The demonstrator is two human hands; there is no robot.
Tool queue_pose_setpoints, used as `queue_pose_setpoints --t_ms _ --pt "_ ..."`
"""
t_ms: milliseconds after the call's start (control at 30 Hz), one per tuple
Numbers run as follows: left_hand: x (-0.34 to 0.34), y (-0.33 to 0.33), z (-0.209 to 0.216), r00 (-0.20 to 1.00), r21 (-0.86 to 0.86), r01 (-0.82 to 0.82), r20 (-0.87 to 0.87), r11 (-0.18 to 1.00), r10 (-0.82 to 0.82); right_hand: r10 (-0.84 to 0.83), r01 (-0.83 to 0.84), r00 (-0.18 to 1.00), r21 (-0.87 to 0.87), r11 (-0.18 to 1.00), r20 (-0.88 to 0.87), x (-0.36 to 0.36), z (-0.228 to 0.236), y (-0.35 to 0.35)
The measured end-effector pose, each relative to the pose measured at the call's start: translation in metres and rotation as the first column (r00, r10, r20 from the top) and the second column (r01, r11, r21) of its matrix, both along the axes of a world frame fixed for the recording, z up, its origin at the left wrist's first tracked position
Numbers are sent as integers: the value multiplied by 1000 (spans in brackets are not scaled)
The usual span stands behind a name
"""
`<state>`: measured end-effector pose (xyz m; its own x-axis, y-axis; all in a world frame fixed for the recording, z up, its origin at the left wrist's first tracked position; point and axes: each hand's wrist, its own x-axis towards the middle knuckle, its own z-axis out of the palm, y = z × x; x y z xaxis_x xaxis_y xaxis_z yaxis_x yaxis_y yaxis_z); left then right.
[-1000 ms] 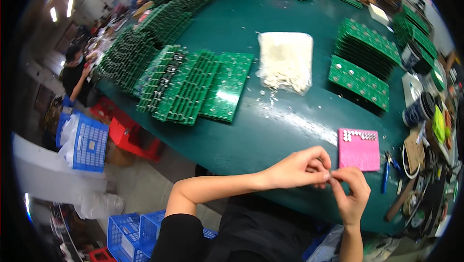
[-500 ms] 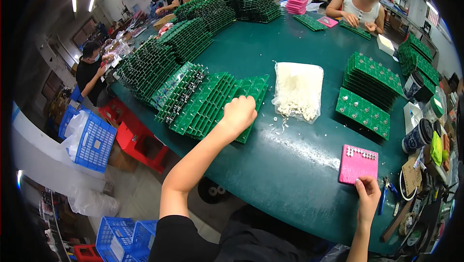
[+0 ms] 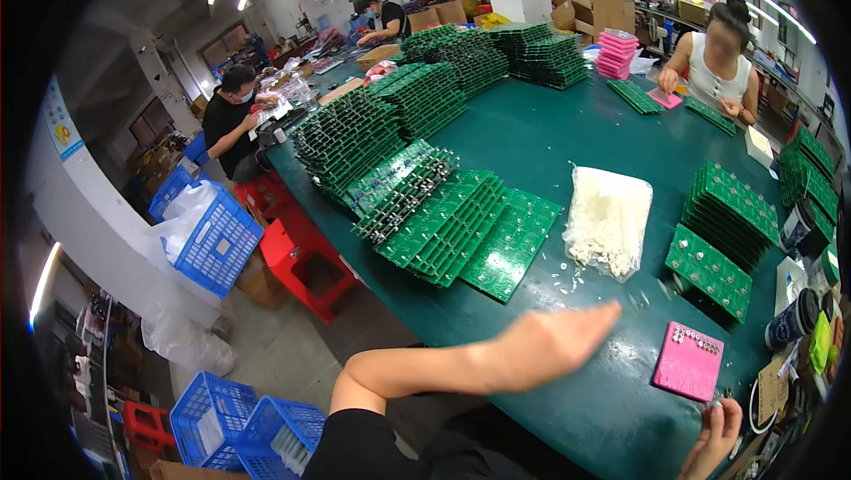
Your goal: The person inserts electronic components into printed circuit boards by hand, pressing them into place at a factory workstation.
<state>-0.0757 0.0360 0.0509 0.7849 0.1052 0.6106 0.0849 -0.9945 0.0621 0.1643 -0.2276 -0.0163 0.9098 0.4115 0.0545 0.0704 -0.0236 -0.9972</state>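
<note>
My left hand (image 3: 558, 347) is over the table's near side, smeared by motion, its fingertips pointing toward the right; whether it holds anything does not show. My right hand (image 3: 716, 436) is closed in a pinch just below the lower right corner of a pink pad (image 3: 687, 374). A small pale spot shows at its fingertips, too small to name. Small round metallic parts (image 3: 694, 340) stand in rows along the pad's far edge. Beyond my left hand, a flat green circuit board (image 3: 514, 245) lies at the end of a leaning row of boards (image 3: 443, 223).
A clear bag of small white pieces (image 3: 610, 218) lies mid-table, with loose bits beside it. More circuit boards (image 3: 709, 272) stack at the right, near a dark cup (image 3: 792, 320) and tools. A co-worker (image 3: 718, 63) sits across. Blue crates (image 3: 213, 418) and a red stool (image 3: 306, 263) stand left.
My left hand has left the circuit boards and swung right and nearer. My right hand has come slightly off the pink pad's edge. The whole view has shifted, so things appear farther right and lower.
</note>
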Motion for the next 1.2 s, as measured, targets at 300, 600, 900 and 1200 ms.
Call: queue_pose_setpoints --t_ms 300,600,900,1200 --pt "42 -94 -109 851 -87 525 46 846 -524 -66 36 972 133 990 226 -25 10 -32" --pt "57 -67 -84 811 -447 546 68 708 -582 194 -66 867 -280 958 459 -90 -1 11" --pt "67 43 -80 985 -193 61 -146 979 -90 230 -52 814 -327 943 534 -101 -13 31" --pt "74 96 -109 962 -153 -174 -236 973 135 352 -89 757 -447 890 550 -89 -24 64"
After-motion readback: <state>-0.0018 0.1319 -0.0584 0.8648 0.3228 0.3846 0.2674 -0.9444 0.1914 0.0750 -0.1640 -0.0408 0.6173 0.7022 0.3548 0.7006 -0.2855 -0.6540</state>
